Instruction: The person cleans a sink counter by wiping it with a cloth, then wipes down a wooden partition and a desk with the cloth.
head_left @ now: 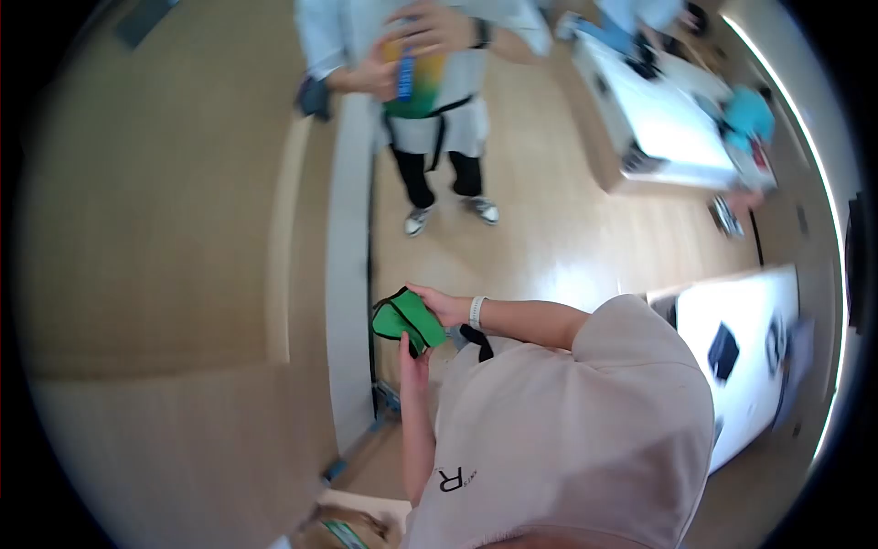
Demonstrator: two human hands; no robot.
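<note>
A bright green, soft-looking piece with black edging [402, 320], perhaps a folded cloth pouch, is held in front of my body. My left hand [415, 360] grips its lower edge from below, the thumb lying over the near side. From the right, my right hand [441, 306] holds the upper edge, with a pale watch band [476, 313] on that wrist. A black strip or line runs across the middle of the green piece. The fingers behind it are mostly hidden.
Facing me, a person in a white coat [471, 128] holds a yellow-green packet [422, 82]. A white-topped table [677, 110] with people around it is at upper right. Another white table [750, 366] with dark items stands at right. A pale ledge [347, 274] runs along the left.
</note>
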